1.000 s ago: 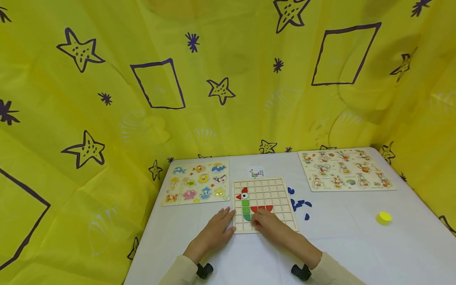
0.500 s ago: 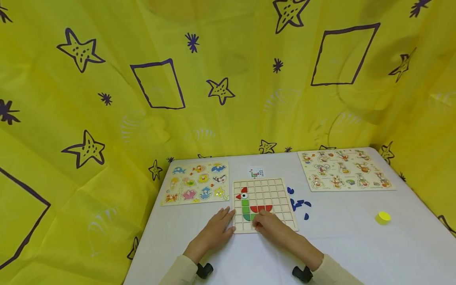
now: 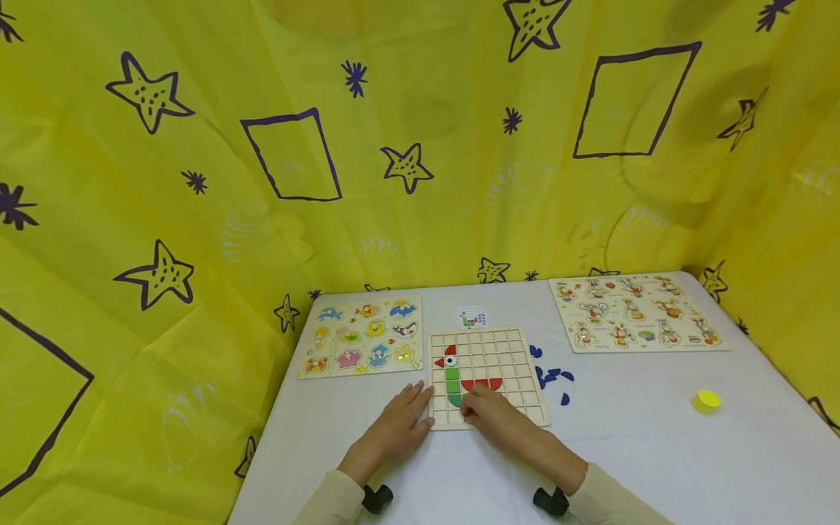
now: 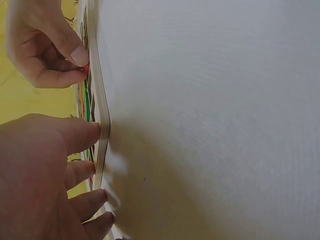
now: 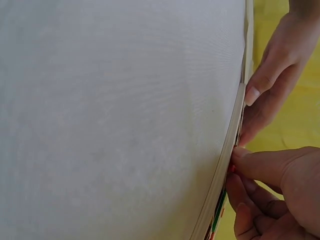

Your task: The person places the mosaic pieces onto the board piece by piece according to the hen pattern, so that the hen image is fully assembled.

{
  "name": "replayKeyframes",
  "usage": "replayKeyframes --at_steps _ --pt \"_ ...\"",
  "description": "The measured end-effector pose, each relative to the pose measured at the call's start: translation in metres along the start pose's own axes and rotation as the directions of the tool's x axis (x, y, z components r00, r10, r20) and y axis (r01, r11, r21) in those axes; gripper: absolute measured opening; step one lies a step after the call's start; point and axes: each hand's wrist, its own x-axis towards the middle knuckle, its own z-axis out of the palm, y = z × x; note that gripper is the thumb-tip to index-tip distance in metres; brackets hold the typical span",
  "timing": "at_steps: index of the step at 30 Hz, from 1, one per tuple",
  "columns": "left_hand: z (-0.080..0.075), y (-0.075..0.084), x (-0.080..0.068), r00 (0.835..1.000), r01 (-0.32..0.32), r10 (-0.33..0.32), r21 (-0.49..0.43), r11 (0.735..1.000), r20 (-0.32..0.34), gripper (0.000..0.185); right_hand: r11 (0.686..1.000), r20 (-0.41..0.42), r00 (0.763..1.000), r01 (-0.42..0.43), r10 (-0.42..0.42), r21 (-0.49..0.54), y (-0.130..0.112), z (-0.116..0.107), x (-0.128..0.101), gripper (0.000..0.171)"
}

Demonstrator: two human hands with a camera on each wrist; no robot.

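A wooden grid board (image 3: pixel 499 350) lies on the white table and carries red, green and white pieces that form a bird shape (image 3: pixel 453 375). My left hand (image 3: pixel 420 399) rests flat on the table, its straight fingers touching the board's left edge (image 4: pixel 102 125). On the board's lower rows my right hand (image 3: pixel 474 410) has its fingers curled. In the left wrist view the right hand (image 4: pixel 55 50) pinches a small red piece (image 4: pixel 86 68) between thumb and finger at the board. The right wrist view shows the same red piece (image 5: pixel 231 169) at the fingertips.
A sea-animal peg puzzle (image 3: pixel 361 337) lies left of the board, and a second picture puzzle (image 3: pixel 639 312) at the back right. Several loose blue pieces (image 3: pixel 551 375) lie right of the board, with a yellow round piece (image 3: pixel 707 400) farther right. A small picture card (image 3: pixel 472 318) lies behind the board. Yellow curtain surrounds the table.
My right hand has shifted slightly left over the board's lower rows. The left hand has stayed at the board's edge.
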Motion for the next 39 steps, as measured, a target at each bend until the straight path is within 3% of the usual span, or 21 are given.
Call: replayKeyframes --at_steps 5,16,27,34,39 --pt "0.0 0.0 0.0 1.0 0.014 -0.014 0.008 1.0 -0.001 0.062 0.999 0.018 1.0 0.022 -0.023 0.034 0.001 -0.003 -0.002 0.01" --pt "0.0 0.0 -0.001 1.0 -0.007 0.007 0.001 1.0 -0.008 0.061 0.999 0.009 0.999 0.033 -0.033 0.005 0.002 -0.004 -0.001 0.012" --pt "0.002 -0.001 0.0 1.0 0.018 -0.018 0.011 1.0 0.007 0.062 1.0 0.007 1.0 0.019 -0.019 0.001 0.001 -0.007 -0.002 0.011" --pt "0.001 0.0 0.0 1.0 0.01 -0.01 0.019 1.0 0.003 0.062 0.992 0.042 0.991 -0.127 0.126 0.013 0.012 -0.031 0.002 0.005" --pt "0.001 -0.001 0.0 1.0 0.008 -0.008 0.018 1.0 0.007 0.063 0.977 0.008 0.977 -0.214 0.214 0.002 0.041 -0.064 0.009 0.015"
